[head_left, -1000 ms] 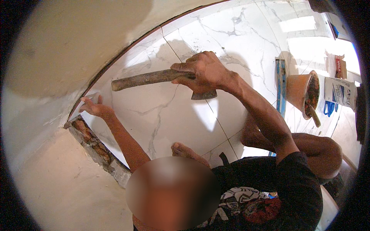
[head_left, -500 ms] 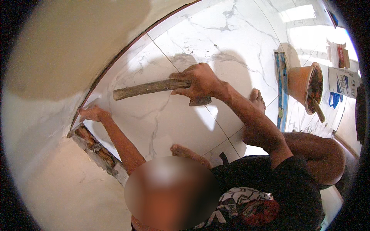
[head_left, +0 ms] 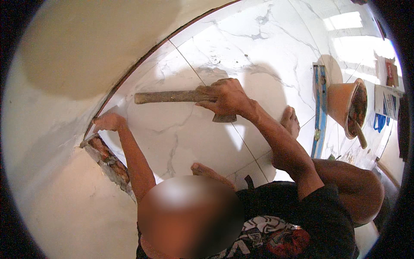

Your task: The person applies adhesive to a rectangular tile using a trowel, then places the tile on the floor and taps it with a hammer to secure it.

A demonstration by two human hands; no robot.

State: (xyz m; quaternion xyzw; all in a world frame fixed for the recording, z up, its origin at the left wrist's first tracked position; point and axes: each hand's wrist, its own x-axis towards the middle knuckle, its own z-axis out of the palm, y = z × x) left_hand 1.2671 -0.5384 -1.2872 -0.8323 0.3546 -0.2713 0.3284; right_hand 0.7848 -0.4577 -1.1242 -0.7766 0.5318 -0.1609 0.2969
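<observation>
My right hand (head_left: 226, 97) is closed round a hatchet (head_left: 172, 96) close to its metal head. The wooden handle points left, almost level, and the flared blade shows below my fist. Both are over white marbled floor tiles (head_left: 172, 142). At the far-left corner, my left hand (head_left: 110, 121) is against the foot of the wall, beside the dark gap along the tile edge. Its fingers are bent together, and what they grip or press is hidden. Just below that hand, a broken strip of exposed brick and mortar (head_left: 110, 164) runs along the cut wall edge.
A blue spirit level (head_left: 319, 112) lies on the tiles at right. Beside it an orange bucket (head_left: 338, 103) tilts, with dark residue and a wooden-handled tool (head_left: 360, 136) in it. A white printed package (head_left: 385, 101) lies farther right. My bare feet (head_left: 291, 122) rest on the floor.
The hatchet handle has swung slightly toward level, with my right hand a little lower. My left hand stays at the corner, its fingers bent more. The whole view has shifted slightly.
</observation>
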